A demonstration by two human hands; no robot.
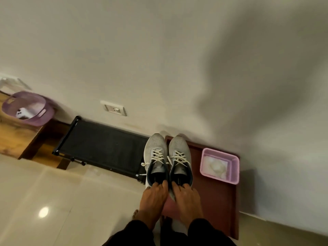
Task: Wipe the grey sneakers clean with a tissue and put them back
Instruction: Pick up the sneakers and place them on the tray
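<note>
Pale wall ahead, glossy tiled floor below, black rack and maroon tray along the skirting. Pink basket on the tray, holding what looks like crumpled tissue. 2 grey sneakers side by side, touching, at the tray's left edge beside the rack; whether resting or just lifted, hard to tell. Long axes parallel, toes toward the wall, heels toward the body. Left hand curled round the left heel, right hand round the right heel, fingertips hooked inside the collars. Best handled level, soles flat, heels gripped firmly, loose laces kept from snagging.
</note>
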